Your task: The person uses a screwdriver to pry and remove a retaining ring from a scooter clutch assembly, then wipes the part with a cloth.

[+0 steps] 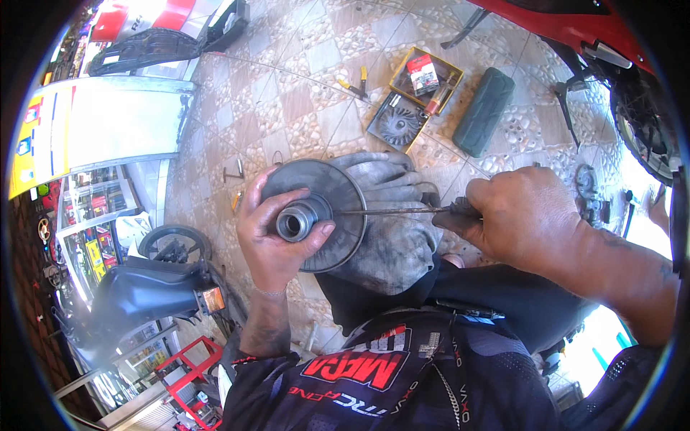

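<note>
While left hand (267,237) half-encircles hub (315,212), right (528,214) clenches screwdriver (392,212).

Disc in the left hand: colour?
Grey, fairly dark; the disc shows best in the head view.

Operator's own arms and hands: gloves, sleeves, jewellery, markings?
Left hand and right hand are ungloved. Left forearm: thin bracelet at the wrist end, dark tattoo-like marks. Right forearm: fainter marks. Sleeves short, dark: left sleeve shows some red near its edge, right sleeve looks like perforated mesh.
</note>
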